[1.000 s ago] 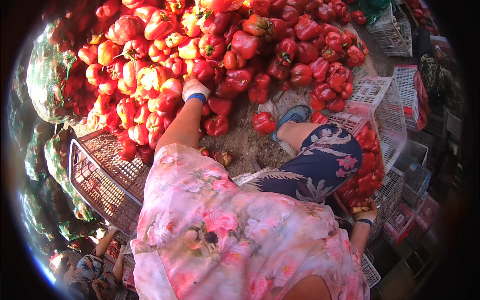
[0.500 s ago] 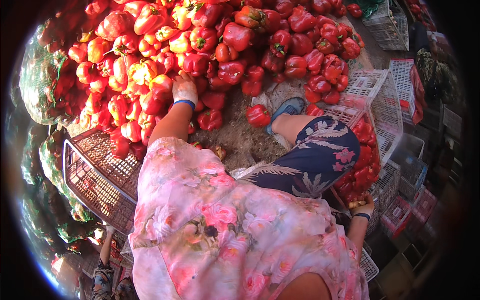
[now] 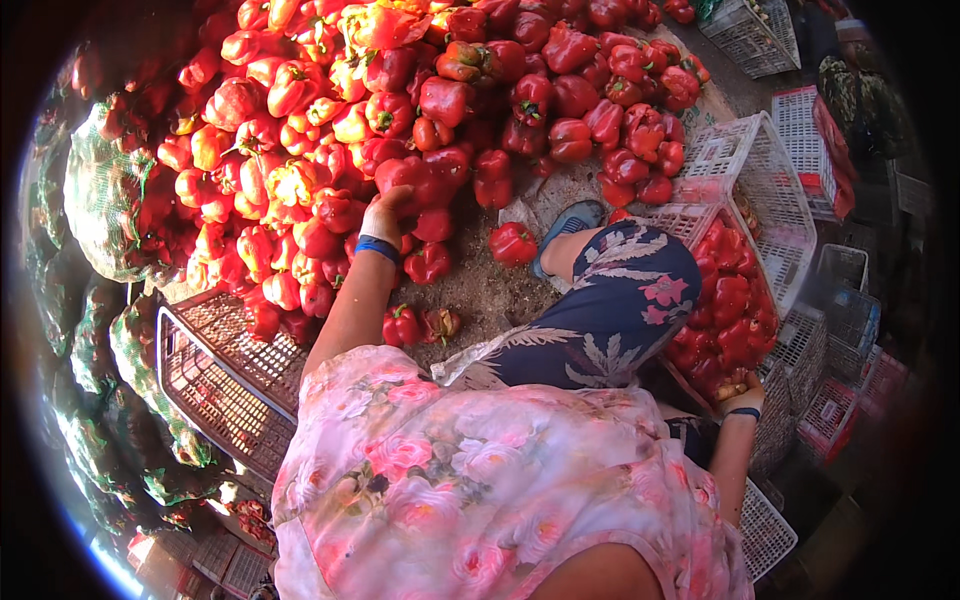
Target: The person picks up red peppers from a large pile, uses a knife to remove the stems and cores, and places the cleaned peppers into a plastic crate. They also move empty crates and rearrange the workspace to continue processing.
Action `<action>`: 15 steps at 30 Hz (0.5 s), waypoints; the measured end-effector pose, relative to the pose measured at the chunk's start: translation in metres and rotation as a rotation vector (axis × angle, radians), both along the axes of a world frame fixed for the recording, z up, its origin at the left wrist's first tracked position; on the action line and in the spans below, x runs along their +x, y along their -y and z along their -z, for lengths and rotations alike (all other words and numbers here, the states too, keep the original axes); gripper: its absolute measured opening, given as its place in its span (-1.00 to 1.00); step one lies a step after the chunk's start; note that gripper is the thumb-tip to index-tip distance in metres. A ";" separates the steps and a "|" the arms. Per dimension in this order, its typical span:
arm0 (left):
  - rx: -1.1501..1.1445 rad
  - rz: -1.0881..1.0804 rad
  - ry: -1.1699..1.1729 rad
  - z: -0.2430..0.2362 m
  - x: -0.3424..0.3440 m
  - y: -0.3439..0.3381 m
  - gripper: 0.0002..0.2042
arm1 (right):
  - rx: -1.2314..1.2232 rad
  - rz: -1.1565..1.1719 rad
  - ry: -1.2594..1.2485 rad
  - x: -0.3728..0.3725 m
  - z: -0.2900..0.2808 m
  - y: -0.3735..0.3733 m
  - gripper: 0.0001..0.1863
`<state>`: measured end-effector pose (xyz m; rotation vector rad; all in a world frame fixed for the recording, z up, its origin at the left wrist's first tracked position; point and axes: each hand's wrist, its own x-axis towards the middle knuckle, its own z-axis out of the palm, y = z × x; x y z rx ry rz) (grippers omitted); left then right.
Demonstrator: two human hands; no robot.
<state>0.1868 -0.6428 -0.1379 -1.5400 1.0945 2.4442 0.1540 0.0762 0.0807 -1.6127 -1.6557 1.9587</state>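
A big heap of red and orange bell peppers [image 3: 440, 100] covers the ground ahead. My left hand [image 3: 383, 217], with a blue band at the wrist, reaches into the heap's near edge and its fingers close around a red pepper [image 3: 412, 178]. My right hand [image 3: 738, 390], also with a dark wrist band, rests low at the right on the peppers inside a white plastic crate [image 3: 775, 215]. Its fingers are curled and partly hidden. My bent knee in dark floral fabric [image 3: 620, 310] lies between the two hands.
A brown slatted crate [image 3: 225, 375] stands at my left. Green mesh sacks [image 3: 105, 195] line the left side. More white crates [image 3: 750, 35] stand at the right and top right. Loose peppers [image 3: 512, 243] lie on the dirt by my blue sandal [image 3: 570, 220].
My left hand has stayed at the heap's near edge and closed on a pepper. The view has shifted, so heap and crate sit lower. My right hand has stayed at the white crate.
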 end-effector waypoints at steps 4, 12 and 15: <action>0.025 0.067 -0.562 -0.132 -0.080 -0.086 -0.43 | 0.111 -0.303 -0.002 -0.036 -0.037 0.068 -0.80; -0.568 0.624 -0.979 -0.286 -0.199 -0.308 -0.27 | 0.254 -0.842 -0.306 -0.070 -0.133 0.162 -0.66; -0.618 0.783 -1.013 -0.311 -0.207 -0.393 -0.24 | 0.315 -0.785 -0.458 -0.067 -0.150 0.140 -0.69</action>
